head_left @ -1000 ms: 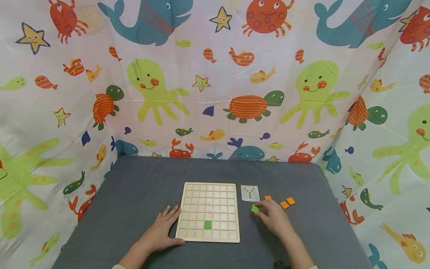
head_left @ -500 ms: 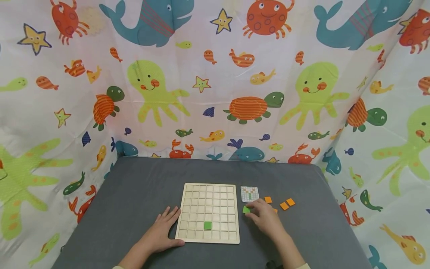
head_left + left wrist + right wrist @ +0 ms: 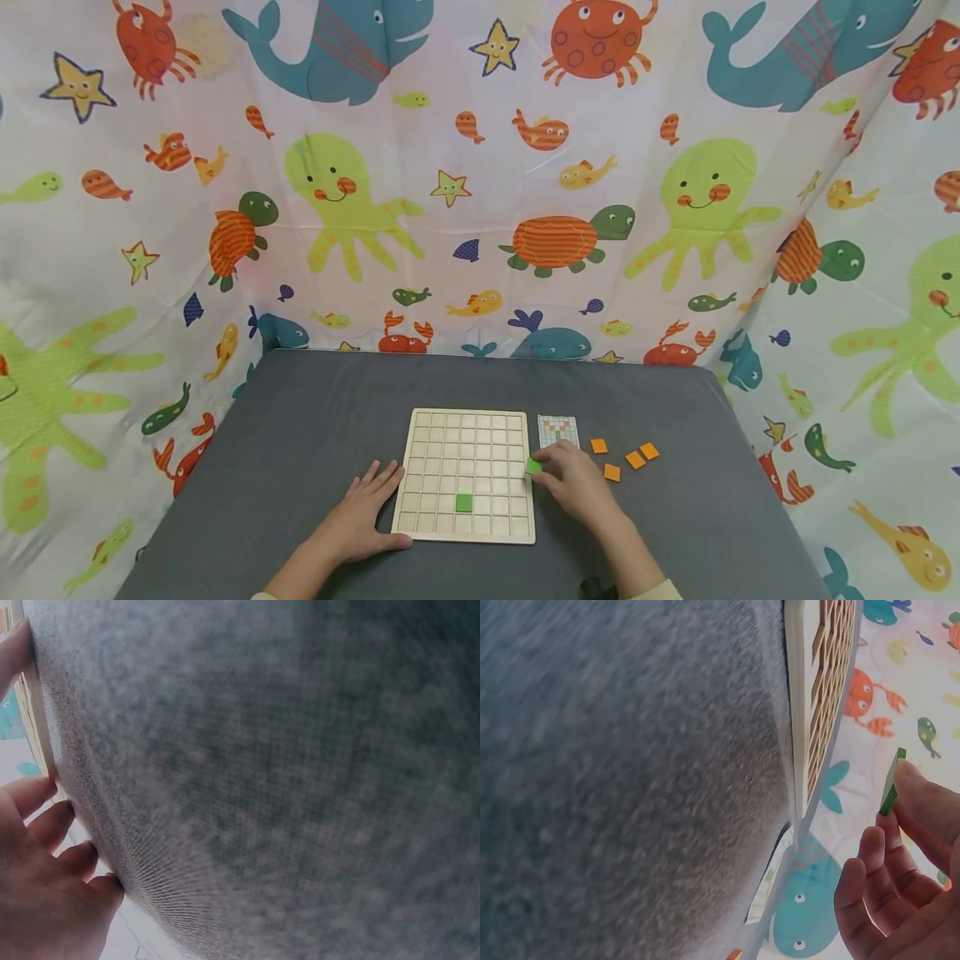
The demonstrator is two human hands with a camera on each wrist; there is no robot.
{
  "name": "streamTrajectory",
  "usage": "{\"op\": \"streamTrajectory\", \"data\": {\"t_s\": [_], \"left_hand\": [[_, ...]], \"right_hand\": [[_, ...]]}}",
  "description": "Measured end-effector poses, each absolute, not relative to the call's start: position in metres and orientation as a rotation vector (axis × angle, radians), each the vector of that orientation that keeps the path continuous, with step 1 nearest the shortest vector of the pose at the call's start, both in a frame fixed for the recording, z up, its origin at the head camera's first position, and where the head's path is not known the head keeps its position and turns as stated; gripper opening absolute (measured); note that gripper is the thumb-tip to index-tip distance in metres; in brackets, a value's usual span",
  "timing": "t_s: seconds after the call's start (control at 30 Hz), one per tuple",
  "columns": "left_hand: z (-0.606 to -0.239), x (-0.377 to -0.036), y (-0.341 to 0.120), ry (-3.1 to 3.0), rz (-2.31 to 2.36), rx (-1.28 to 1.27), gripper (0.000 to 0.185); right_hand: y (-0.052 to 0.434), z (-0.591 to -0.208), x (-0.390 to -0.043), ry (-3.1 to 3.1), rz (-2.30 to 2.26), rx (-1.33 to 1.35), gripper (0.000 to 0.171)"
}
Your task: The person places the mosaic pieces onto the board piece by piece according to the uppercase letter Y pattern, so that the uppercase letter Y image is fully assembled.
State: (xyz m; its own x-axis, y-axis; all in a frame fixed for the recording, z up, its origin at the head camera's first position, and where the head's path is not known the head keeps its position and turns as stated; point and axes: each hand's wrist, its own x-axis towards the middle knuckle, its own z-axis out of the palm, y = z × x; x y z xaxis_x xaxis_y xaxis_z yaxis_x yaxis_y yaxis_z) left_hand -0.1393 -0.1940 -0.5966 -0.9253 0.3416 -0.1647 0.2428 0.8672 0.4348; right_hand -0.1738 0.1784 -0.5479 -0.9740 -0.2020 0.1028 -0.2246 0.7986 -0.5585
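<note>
- Leftmost, the left hand (image 3: 352, 521) lies flat on the grey worktop (image 3: 315, 417), fingers straight and spread, holding nothing; its fingertips and thumb touch the left edge of the wooden grid board (image 3: 467, 473).
- From the left wrist view, the same hand (image 3: 37, 892) rests on the felt-like cloth, with one fingertip against the board's edge (image 3: 34, 712).
- On the board itself, one green tile (image 3: 464, 502) sits in a cell of the second row from the near edge, just left of the board's middle column; the other cells are bare wood.
- At the board's right edge, the right hand (image 3: 573, 483) pinches a second green tile (image 3: 534, 466) between thumb and fingertips, holding it over the rightmost column, about midway along that edge.
- From the right wrist view, that tile (image 3: 891, 784) stands on edge between the fingertips (image 3: 922, 795), raised off the board (image 3: 821, 697) and apart from it.
- Just right of the board's far right corner, a small pattern card (image 3: 558, 431) lies flat on the worktop, partly behind the right hand.
- Further right of the board, four orange tiles (image 3: 635, 459) lie loose on the worktop, near each other and beyond the right hand.
- Behind the worktop hangs a curtain (image 3: 480, 167) printed with sea animals.
</note>
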Motion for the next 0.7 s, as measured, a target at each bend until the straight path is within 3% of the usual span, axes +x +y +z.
{"op": "streamTrajectory", "data": {"t_s": [0.7], "left_hand": [[-0.595, -0.137, -0.193, 2.811, 0.639, 0.451, 0.114]], "right_hand": [[0.145, -0.547, -0.179, -2.935, 0.989, 0.610, 0.023]]}}
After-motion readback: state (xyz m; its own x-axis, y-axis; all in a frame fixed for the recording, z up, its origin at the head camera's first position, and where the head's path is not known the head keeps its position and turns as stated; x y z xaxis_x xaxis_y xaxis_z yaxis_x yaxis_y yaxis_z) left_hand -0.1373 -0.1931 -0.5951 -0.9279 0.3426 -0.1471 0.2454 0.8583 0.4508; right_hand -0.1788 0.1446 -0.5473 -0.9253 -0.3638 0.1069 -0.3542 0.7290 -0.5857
